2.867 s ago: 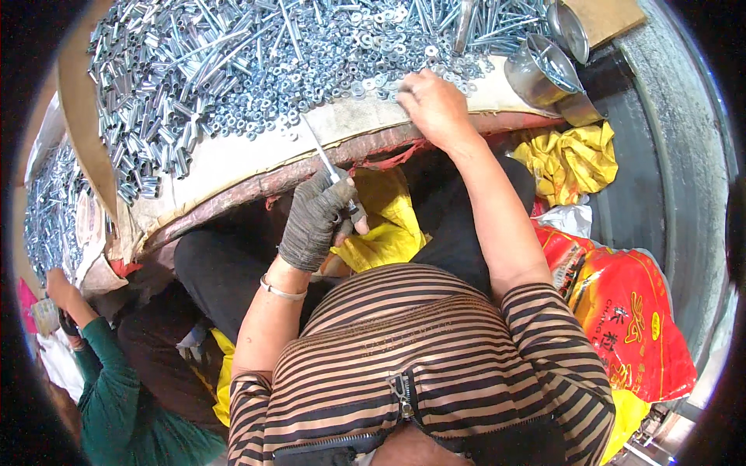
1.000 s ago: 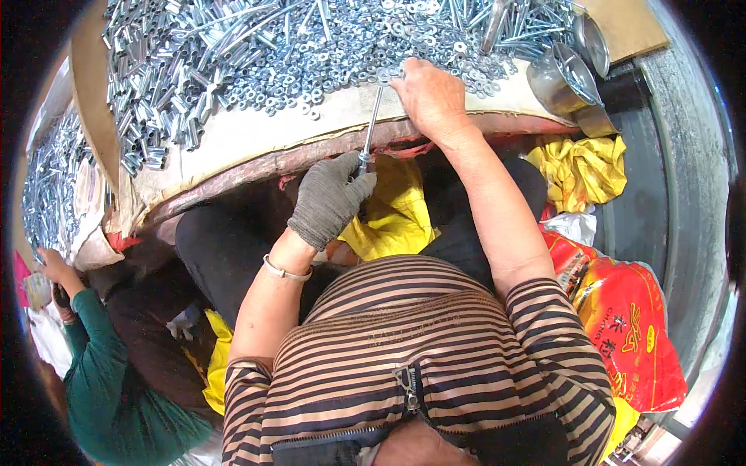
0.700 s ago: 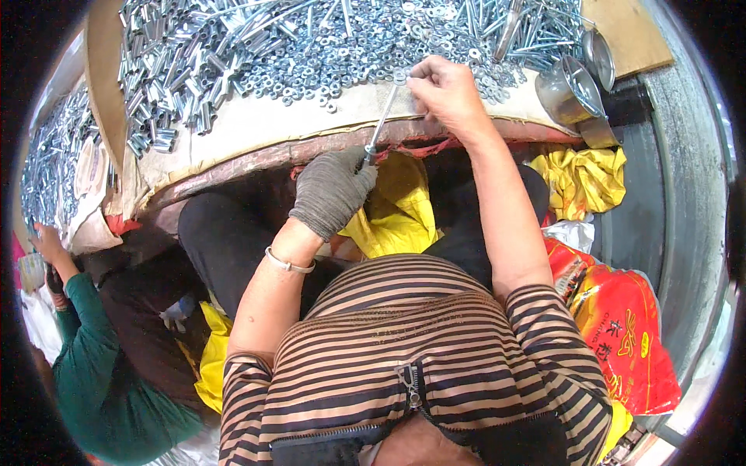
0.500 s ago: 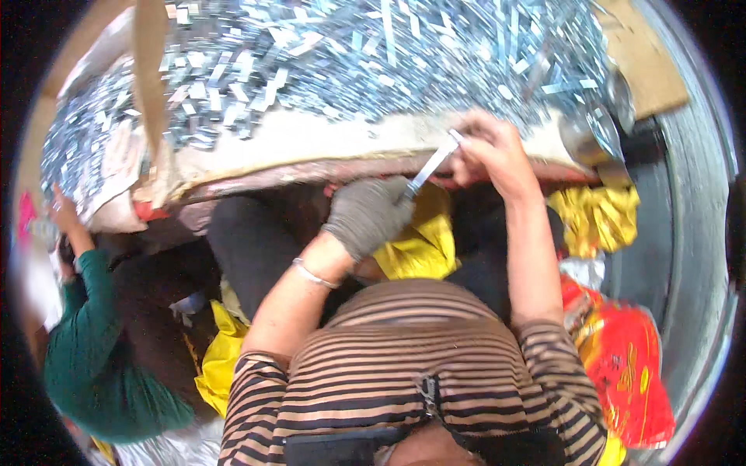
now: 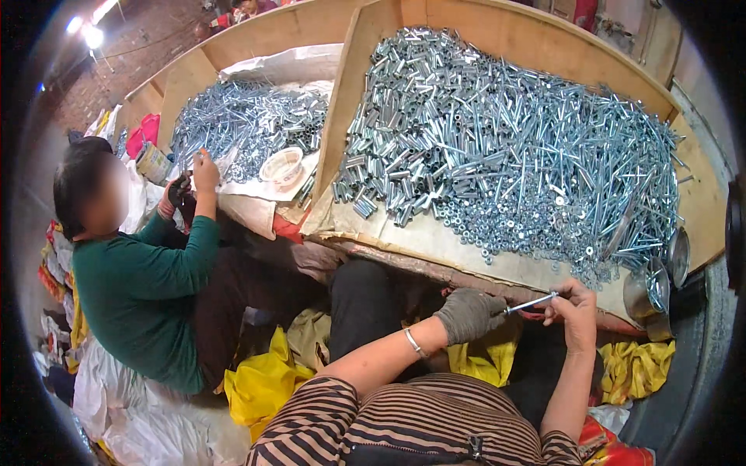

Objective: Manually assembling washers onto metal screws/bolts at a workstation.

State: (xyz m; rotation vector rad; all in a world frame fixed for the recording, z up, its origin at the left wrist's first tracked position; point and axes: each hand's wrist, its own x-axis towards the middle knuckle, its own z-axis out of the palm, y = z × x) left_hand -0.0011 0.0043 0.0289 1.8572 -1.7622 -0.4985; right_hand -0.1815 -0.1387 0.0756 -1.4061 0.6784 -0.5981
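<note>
In a grey knitted glove, my left hand (image 5: 468,316) is closed round one end of a long silvery bolt (image 5: 530,304). The bolt points to the right, just in front of the near edge of the bench. My bare right hand (image 5: 576,309) has its fingers pinched at the bolt's other end, where a small nut or washer seems to sit; the fingertips partly cover it. Beyond my hands lies a heap of short metal tubes (image 5: 400,167), long bolts (image 5: 594,147) and small nuts and washers (image 5: 482,229).
A wooden divider (image 5: 342,116) splits the bench. At the left a co-worker in a green sleeve (image 5: 159,264) handles small parts beside a plastic tub (image 5: 281,166). Metal bowls (image 5: 649,291) stand at the right edge. Yellow bags (image 5: 268,380) lie below.
The view has swung up and left, so more of the bench and the co-worker show. Both my hands stay on the bolt, which now lies flatter.
</note>
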